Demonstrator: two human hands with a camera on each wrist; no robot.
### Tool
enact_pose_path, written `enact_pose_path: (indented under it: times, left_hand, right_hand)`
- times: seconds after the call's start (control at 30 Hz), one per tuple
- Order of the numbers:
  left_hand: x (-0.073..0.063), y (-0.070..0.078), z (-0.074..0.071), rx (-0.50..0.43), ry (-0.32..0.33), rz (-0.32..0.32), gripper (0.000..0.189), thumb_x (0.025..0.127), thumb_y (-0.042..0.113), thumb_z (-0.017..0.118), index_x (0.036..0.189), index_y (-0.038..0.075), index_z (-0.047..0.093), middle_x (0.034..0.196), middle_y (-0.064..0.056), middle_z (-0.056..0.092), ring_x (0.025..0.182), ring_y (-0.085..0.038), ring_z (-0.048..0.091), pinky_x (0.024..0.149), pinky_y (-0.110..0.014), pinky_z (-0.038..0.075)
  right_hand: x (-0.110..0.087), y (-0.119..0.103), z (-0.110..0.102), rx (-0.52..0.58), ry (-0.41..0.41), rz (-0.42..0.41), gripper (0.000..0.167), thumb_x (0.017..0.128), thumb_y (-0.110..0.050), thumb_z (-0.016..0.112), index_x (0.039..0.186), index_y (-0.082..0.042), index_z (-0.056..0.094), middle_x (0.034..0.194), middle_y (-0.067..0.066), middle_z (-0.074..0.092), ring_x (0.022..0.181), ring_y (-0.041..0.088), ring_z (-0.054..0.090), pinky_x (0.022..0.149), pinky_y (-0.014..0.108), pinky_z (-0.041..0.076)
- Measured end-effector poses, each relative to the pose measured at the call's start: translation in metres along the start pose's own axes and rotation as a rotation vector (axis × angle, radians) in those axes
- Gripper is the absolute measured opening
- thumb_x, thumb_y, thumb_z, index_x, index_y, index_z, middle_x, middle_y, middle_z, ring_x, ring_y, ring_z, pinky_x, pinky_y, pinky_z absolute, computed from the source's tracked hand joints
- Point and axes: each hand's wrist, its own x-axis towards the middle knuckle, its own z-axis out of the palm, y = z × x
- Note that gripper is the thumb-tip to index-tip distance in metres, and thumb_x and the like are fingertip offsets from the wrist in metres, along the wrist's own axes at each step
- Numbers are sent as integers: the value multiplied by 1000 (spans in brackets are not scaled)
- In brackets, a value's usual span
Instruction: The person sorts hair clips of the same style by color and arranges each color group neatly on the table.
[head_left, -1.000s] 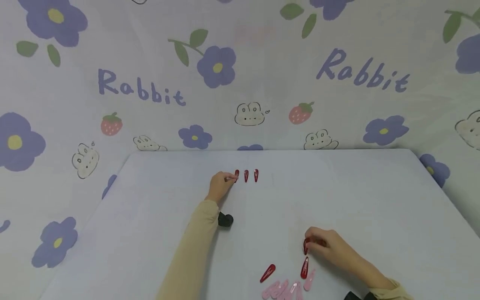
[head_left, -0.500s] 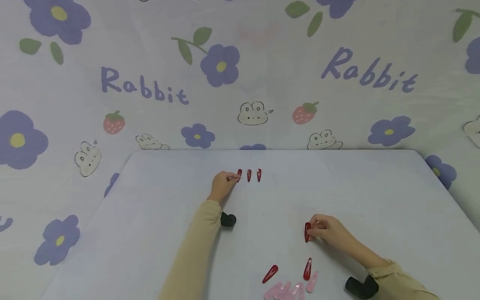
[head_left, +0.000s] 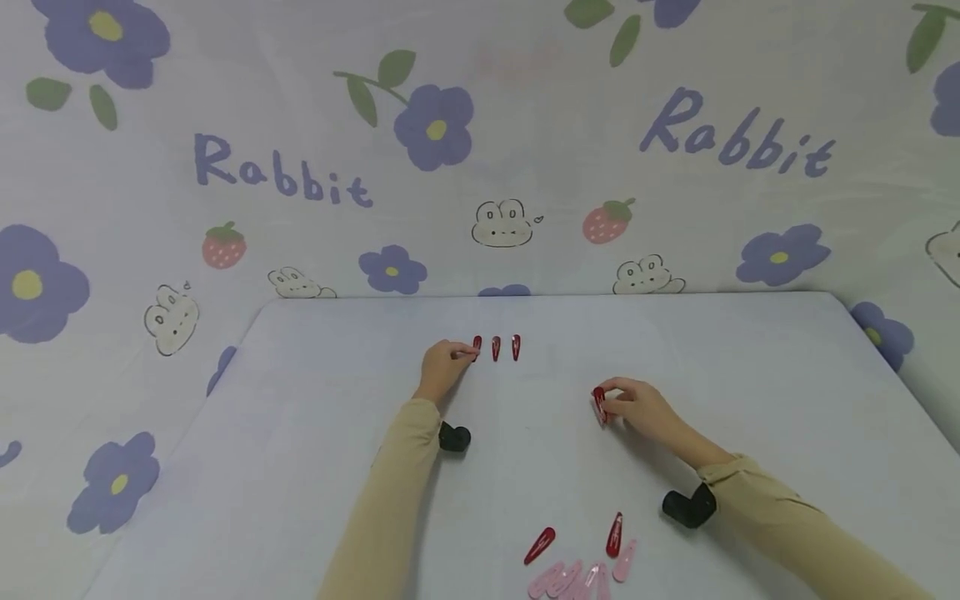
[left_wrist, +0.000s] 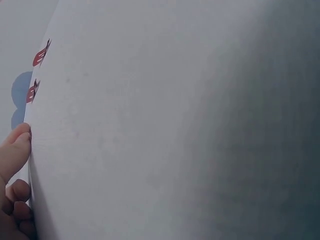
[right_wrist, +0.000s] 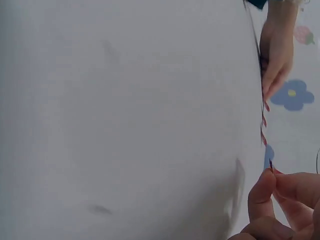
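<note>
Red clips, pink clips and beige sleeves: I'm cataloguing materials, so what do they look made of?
Red clips: probably lacquered metal, glossy; bright highlights.
Pink clips: perhaps painted metal or plastic, slight sheen; whitish glints.
Beige sleeves: apparently soft cloth, matte; gathered folds.

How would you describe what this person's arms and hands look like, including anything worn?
The left sleeve and right sleeve are long, plain beige, gathered at the cuffs. A black device sits at the left wrist, a second black device at the right. The left hand and right hand are bare, without gloves.

Room type unclear: white table, rabbit-print backdrop behind and beside.
</note>
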Motion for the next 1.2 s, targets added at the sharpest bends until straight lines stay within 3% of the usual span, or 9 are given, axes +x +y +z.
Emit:
enact_pose_path:
  times: [0.07,0.2,0.27,0.43,0.5,0.73,0.97,1.1,1.2]
  left_hand:
    - [1,-1,1,-8,-6,-22,10,80,20,68,84,14,74,70,-1,54,62,-14,43,59,-29,35]
    - [-6,24,-11,35,-16,-72,9,79,10,68,86,7,73,69,-6,54,62,-15,41,60,-30,35]
    - [-2,9,-3,9,11,-40,12,82,26,66,85,17,74,67,1,52,61,-11,40,59,-27,34]
    - [-3,9,-2,-4,19,-17,12,82,25,66,84,17,74,64,4,48,60,-11,39,57,-25,32]
    - [-6,27,-10,21,-16,-67,9,79,10,68,86,6,73,66,0,49,61,-14,39,59,-27,33]
    - [-5,24,-14,-10,-23,-79,9,80,10,67,86,8,73,70,-5,53,65,-20,45,62,-33,36]
    - [22,-75,38,-19,-3,41,16,78,36,68,82,22,74,65,1,49,59,-15,40,54,-28,32]
    - [25,-84,45,-8,-3,30,15,78,33,69,83,20,74,66,-1,50,59,-16,41,54,-29,32]
    - [22,-69,36,-20,-43,-14,17,78,35,68,84,20,74,68,-2,51,62,-18,43,57,-32,34]
  right_hand:
    - [11,-1,-3,-3,35,27,27,87,-9,54,109,5,54,78,8,61,69,20,50,57,31,36]
    - [32,-1,-5,13,75,60,24,86,-7,55,106,6,55,80,10,62,71,20,54,56,30,38]
    - [42,0,-3,22,94,65,19,84,-5,56,99,7,56,77,9,63,68,17,54,54,28,38]
    - [59,1,8,28,165,59,11,81,-2,59,85,8,56,69,7,62,60,11,52,49,24,36]
    - [64,1,12,19,189,50,10,81,-2,59,85,7,56,68,8,62,59,11,51,49,24,36]
    - [85,-4,27,-12,232,6,8,82,-3,59,87,0,54,68,9,63,62,14,52,55,26,35]
    - [99,-11,38,-15,276,-1,10,80,0,58,89,-2,54,66,8,62,63,18,55,58,27,37]
    - [104,-12,40,-38,277,12,11,81,0,57,91,-2,54,67,8,62,63,18,53,58,28,36]
    - [109,-12,41,-41,267,19,10,82,-1,57,91,-2,55,68,8,62,62,17,53,57,27,36]
